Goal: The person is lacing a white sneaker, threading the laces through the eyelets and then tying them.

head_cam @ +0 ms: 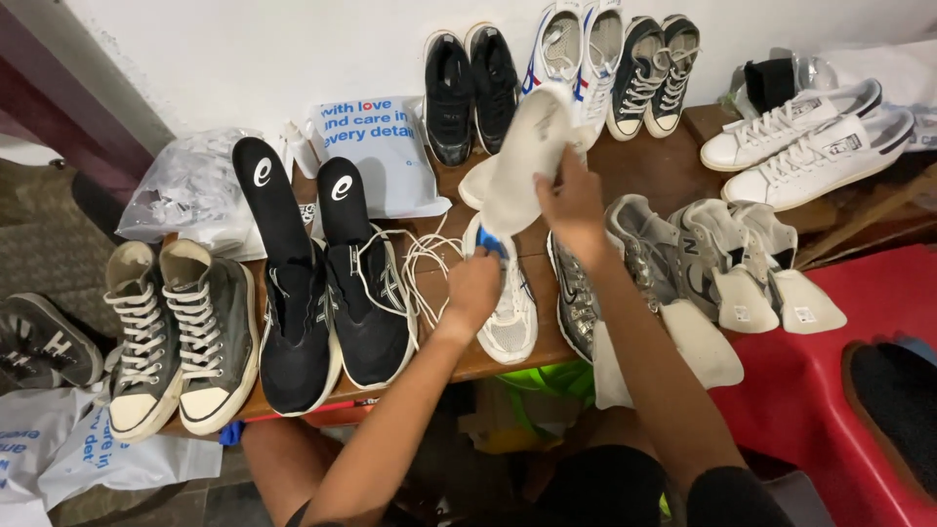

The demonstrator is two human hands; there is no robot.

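Note:
My right hand (pixel 571 200) grips a white insole (pixel 522 156) and holds it upright above a white mesh sneaker (pixel 509 317) on the wooden bench (pixel 673 171). My left hand (pixel 473 288) rests on the heel opening of that sneaker, fingers closed on its blue-lined collar. A second white insole (pixel 476 182) lies behind the sneaker. Loose white laces (pixel 422 263) lie to the left of it.
Black sneakers with black insoles standing in them (pixel 327 303) and grey high-tops (pixel 181 337) sit to the left. Silver and grey sneakers (pixel 683 259) with insoles sit to the right. More pairs line the wall. A white plastic bag (pixel 386 146) and a red stool (pixel 830 381) are nearby.

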